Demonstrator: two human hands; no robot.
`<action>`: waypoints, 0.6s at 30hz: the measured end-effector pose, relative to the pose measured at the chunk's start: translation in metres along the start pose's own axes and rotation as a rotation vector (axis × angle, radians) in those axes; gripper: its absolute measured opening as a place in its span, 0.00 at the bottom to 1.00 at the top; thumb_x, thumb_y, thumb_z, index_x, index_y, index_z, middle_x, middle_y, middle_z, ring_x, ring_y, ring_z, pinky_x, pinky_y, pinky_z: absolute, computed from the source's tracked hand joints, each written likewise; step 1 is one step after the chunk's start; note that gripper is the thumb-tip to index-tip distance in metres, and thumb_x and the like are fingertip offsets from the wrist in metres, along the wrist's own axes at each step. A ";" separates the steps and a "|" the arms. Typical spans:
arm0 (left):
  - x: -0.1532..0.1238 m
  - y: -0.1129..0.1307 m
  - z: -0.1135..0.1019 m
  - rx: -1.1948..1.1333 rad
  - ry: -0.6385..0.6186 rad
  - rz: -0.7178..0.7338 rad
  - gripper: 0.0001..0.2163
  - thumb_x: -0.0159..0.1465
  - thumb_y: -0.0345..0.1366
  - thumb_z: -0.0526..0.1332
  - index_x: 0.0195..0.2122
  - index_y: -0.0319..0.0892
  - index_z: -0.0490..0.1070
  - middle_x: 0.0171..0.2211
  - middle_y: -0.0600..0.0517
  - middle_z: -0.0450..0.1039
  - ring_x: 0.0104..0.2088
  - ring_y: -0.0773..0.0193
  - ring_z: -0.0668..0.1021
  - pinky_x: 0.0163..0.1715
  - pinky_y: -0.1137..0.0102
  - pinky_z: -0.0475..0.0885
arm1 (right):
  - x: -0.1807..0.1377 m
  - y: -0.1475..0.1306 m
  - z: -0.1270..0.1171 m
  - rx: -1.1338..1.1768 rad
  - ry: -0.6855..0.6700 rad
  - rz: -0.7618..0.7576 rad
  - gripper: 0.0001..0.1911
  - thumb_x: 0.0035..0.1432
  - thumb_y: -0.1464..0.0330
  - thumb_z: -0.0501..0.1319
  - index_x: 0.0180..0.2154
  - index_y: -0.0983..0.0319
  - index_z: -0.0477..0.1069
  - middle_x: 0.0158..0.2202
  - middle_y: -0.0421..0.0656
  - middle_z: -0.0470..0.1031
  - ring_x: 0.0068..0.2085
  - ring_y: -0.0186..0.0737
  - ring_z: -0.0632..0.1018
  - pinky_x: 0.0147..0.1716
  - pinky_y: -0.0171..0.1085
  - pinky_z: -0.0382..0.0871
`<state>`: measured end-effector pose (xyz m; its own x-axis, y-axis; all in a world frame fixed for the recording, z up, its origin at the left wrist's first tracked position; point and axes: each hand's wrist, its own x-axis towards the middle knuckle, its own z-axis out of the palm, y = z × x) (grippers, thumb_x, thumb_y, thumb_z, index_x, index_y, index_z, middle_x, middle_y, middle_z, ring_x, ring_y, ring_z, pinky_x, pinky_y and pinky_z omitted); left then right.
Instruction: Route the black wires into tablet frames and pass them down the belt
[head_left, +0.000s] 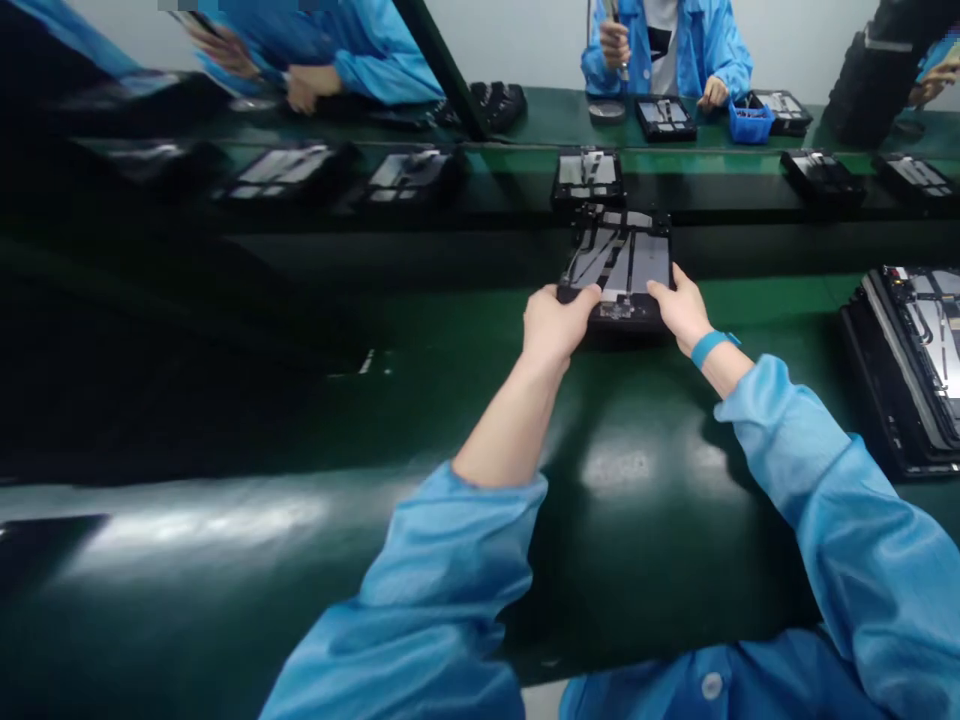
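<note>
A black tray with an open tablet assembly (621, 262) lies at the far edge of the green bench (420, 400), beside the conveyor. My left hand (555, 322) grips the tray's near left corner, thumb on top. On the near right corner sits my right hand (681, 306), fingers wrapped round the edge, a blue wrist strap just behind it. Both arms are stretched forward in blue sleeves.
A stack of black trays (911, 365) sits at the right edge. More trays (589, 178) ride the conveyor behind. Across it, a person in a blue coat (667, 45) works by a blue bin (750, 122). Other workers' hands show at far left and right.
</note>
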<state>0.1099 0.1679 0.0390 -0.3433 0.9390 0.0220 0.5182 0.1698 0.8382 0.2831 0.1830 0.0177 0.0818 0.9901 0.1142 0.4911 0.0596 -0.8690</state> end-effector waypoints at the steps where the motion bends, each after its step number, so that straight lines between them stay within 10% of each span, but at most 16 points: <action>1: -0.024 0.001 -0.008 0.013 -0.009 0.023 0.19 0.62 0.47 0.66 0.46 0.35 0.78 0.47 0.37 0.83 0.51 0.43 0.84 0.55 0.57 0.77 | -0.022 -0.002 -0.011 0.069 -0.008 0.000 0.28 0.70 0.67 0.53 0.68 0.65 0.65 0.64 0.50 0.79 0.60 0.41 0.81 0.61 0.39 0.74; 10: -0.284 -0.064 -0.042 0.021 -0.285 0.111 0.28 0.67 0.55 0.61 0.63 0.46 0.68 0.62 0.38 0.75 0.63 0.43 0.76 0.64 0.47 0.73 | -0.272 0.041 -0.098 -0.017 -0.034 0.040 0.35 0.70 0.55 0.58 0.74 0.54 0.60 0.71 0.49 0.69 0.72 0.53 0.70 0.72 0.55 0.66; 13: -0.296 -0.072 -0.053 0.103 -0.364 0.145 0.31 0.67 0.55 0.61 0.66 0.43 0.67 0.63 0.36 0.73 0.62 0.41 0.77 0.62 0.47 0.74 | -0.280 0.049 -0.118 -0.139 -0.161 0.007 0.36 0.69 0.53 0.60 0.73 0.54 0.62 0.69 0.51 0.72 0.70 0.57 0.72 0.70 0.60 0.67; 18: -0.232 -0.029 -0.060 0.464 -0.296 0.333 0.19 0.70 0.46 0.57 0.55 0.45 0.78 0.49 0.42 0.81 0.49 0.48 0.84 0.50 0.58 0.78 | -0.189 0.030 -0.112 -0.457 -0.003 -0.219 0.28 0.69 0.54 0.58 0.63 0.62 0.73 0.64 0.57 0.76 0.66 0.61 0.73 0.68 0.60 0.66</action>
<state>0.1280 -0.0727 0.0422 0.0902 0.9954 0.0336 0.8675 -0.0951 0.4883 0.3794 -0.0170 0.0238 -0.0683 0.9609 0.2683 0.8261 0.2053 -0.5249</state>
